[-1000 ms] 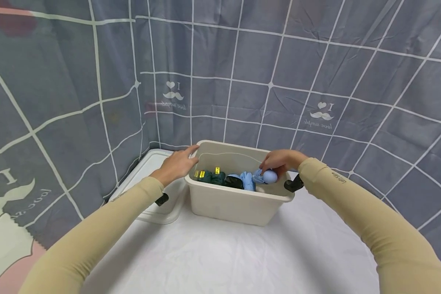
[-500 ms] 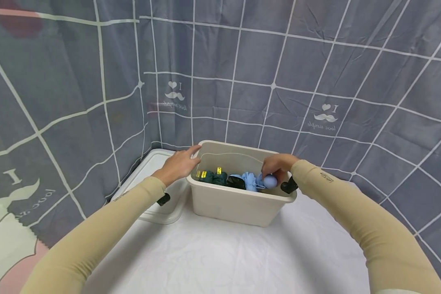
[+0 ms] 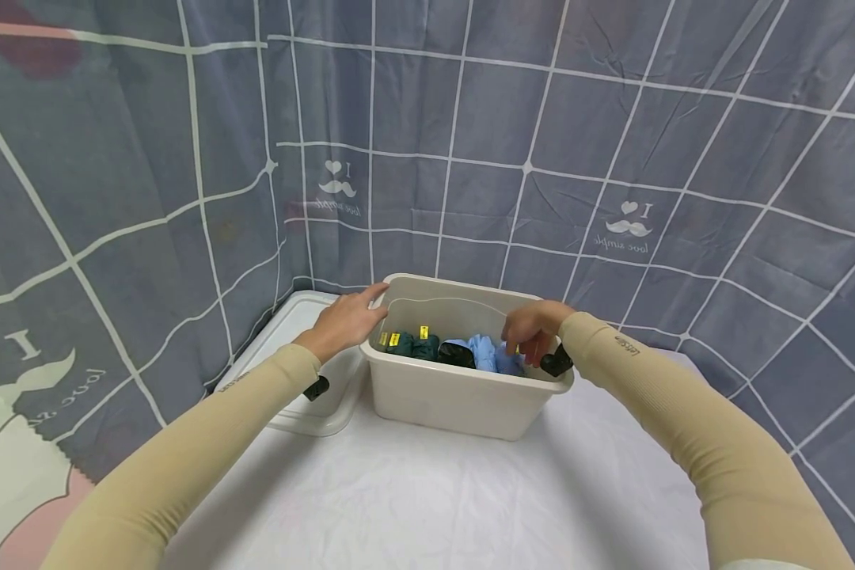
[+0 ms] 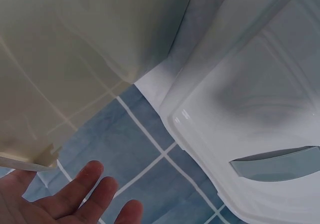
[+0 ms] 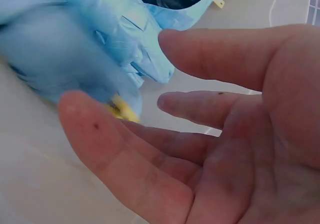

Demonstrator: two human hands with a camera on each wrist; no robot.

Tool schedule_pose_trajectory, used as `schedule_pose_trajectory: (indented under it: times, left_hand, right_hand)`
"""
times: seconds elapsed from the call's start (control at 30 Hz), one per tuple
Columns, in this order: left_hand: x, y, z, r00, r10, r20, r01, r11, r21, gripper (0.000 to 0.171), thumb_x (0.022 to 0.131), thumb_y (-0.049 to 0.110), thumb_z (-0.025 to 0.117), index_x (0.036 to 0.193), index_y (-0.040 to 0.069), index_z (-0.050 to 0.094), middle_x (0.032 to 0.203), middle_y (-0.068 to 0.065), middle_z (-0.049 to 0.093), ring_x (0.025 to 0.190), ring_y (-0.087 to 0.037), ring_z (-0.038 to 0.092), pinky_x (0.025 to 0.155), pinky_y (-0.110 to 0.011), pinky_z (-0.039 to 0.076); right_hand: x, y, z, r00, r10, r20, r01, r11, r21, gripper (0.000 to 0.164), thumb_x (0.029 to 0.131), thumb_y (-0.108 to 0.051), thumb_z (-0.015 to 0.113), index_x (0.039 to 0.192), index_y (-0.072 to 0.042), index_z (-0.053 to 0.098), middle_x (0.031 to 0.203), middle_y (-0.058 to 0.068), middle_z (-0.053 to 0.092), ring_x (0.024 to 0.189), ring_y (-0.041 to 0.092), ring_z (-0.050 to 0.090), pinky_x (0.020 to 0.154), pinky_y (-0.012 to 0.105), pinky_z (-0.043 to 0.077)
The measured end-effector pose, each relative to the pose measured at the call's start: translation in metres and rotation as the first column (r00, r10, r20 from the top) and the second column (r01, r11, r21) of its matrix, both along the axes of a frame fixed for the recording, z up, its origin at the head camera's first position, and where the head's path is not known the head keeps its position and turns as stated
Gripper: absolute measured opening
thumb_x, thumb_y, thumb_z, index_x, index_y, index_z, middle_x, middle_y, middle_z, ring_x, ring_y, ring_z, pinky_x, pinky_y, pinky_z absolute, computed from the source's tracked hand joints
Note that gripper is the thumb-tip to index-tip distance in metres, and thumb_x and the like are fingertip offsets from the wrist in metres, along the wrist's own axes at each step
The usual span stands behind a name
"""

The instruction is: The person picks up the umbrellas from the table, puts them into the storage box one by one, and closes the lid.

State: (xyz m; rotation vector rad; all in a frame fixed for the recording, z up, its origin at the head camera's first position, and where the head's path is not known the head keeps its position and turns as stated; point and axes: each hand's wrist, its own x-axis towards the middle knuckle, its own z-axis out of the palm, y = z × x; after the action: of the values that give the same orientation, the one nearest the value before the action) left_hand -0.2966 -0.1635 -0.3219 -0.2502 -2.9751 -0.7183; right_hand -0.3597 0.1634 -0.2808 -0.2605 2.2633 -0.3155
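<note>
My right hand [image 3: 530, 331] hovers inside the cream storage bin [image 3: 456, 394] at its right end. In the right wrist view its fingers [image 5: 95, 134] are spread and hold nothing. Just beyond them is a light blue folded umbrella [image 5: 60, 53], blurred, with a yellow tag [image 5: 120, 108]. Beside it in the bin are another light blue umbrella [image 3: 481, 353] with black lining [image 3: 456, 354] and dark green bundles [image 3: 412, 347] with yellow tags. My left hand [image 3: 345, 322] rests on the bin's left rim; the left wrist view shows its fingers [image 4: 100, 199] loosely extended outside.
A white lid [image 3: 313, 412] lies on the white-covered table [image 3: 427, 507], left of the bin. Grey-blue gridded curtains [image 3: 463, 182] stand close behind and on the left [image 3: 135, 198].
My right hand lowered the light blue umbrella by its round handle into the bin's right end and has let go of it. My left hand has stayed on the rim.
</note>
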Motion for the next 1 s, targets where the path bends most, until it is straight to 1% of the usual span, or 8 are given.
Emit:
schedule_pose_trajectory:
  times: [0.07,0.1,0.13,0.37,0.53,0.67,0.77,1.0]
  left_hand:
    - [0.001,0.001,0.000,1.000,-0.002,0.000,0.002,1.000,0.000,0.057,0.103,0.043,0.041,0.157,0.028,0.034,0.137,-0.019,0.062,0.115,-0.039,0.065,0.084,-0.056,0.053]
    - [0.001,0.001,0.000,1.000,-0.002,0.002,0.002,1.000,0.000,0.057,0.103,0.042,0.041,0.157,0.028,0.033,0.137,-0.019,0.062,0.115,-0.039,0.065,0.084,-0.056,0.053]
    - [0.001,0.001,0.000,1.000,-0.002,0.005,0.002,1.000,0.001,0.057,0.103,0.042,0.041,0.157,0.028,0.033,0.137,-0.019,0.062,0.115,-0.039,0.065,0.084,-0.056,0.053]
    - [0.003,0.002,0.001,1.000,0.002,0.015,-0.002,1.000,-0.003,0.058,0.102,0.043,0.040,0.158,0.028,0.033,0.139,-0.019,0.060,0.118,-0.040,0.063,0.087,-0.057,0.052]
    - [0.003,0.001,0.003,1.000,0.005,0.026,-0.005,1.000,-0.001,0.058,0.103,0.043,0.040,0.159,0.028,0.031,0.140,-0.020,0.059,0.117,-0.040,0.063,0.086,-0.058,0.053]
    - [0.002,0.001,0.003,1.000,0.005,0.025,-0.005,1.000,0.004,0.058,0.103,0.042,0.040,0.159,0.028,0.031,0.144,-0.020,0.057,0.121,-0.041,0.061,0.090,-0.059,0.052]
    - [0.001,0.001,0.001,1.000,0.005,0.024,-0.005,1.000,0.002,0.057,0.104,0.041,0.040,0.159,0.028,0.031,0.146,-0.020,0.055,0.125,-0.042,0.058,0.093,-0.061,0.050]
    - [0.002,0.001,0.001,1.000,0.003,0.030,-0.004,1.000,0.010,0.058,0.103,0.042,0.038,0.159,0.028,0.030,0.148,-0.020,0.052,0.128,-0.043,0.056,0.096,-0.062,0.048]
  right_hand:
    - [0.001,0.000,0.000,1.000,0.007,-0.010,-0.007,1.000,-0.016,0.065,0.095,-0.016,0.062,0.151,0.007,0.037,0.130,0.032,0.057,0.103,0.041,0.070,0.084,0.045,0.060]
    - [0.002,0.000,0.000,1.000,0.009,-0.019,-0.009,1.000,-0.026,0.071,0.095,-0.017,0.063,0.154,0.006,0.031,0.133,0.030,0.056,0.107,0.043,0.068,0.084,0.046,0.060]
    - [0.003,0.000,0.000,0.999,0.013,-0.030,-0.014,0.999,-0.031,0.073,0.095,-0.018,0.064,0.155,0.006,0.030,0.135,0.028,0.055,0.109,0.043,0.067,0.085,0.046,0.060]
    - [0.009,0.001,0.007,0.994,0.042,-0.101,-0.048,0.997,-0.060,0.069,0.096,-0.022,0.064,0.154,0.003,0.036,0.135,0.024,0.059,0.112,0.038,0.066,0.080,0.041,0.061]
    - [0.012,0.009,0.023,0.985,0.033,-0.167,-0.051,0.993,-0.107,0.065,0.098,-0.026,0.062,0.153,-0.001,0.039,0.141,0.022,0.056,0.112,0.033,0.064,0.080,0.039,0.061]
    - [0.013,0.020,0.033,0.978,0.020,-0.210,-0.052,0.988,-0.147,0.062,0.100,-0.029,0.059,0.154,-0.004,0.040,0.143,0.022,0.055,0.114,0.031,0.064,0.082,0.038,0.060]
    - [0.013,0.029,0.038,0.974,-0.012,-0.227,-0.031,0.982,-0.187,0.062,0.101,-0.030,0.059,0.154,-0.005,0.040,0.144,0.023,0.054,0.116,0.032,0.064,0.084,0.039,0.060]
    - [0.016,0.048,0.045,0.959,-0.108,-0.260,0.036,0.963,-0.266,0.061,0.101,-0.027,0.057,0.154,-0.003,0.038,0.145,0.025,0.052,0.124,0.040,0.058,0.088,0.041,0.059]
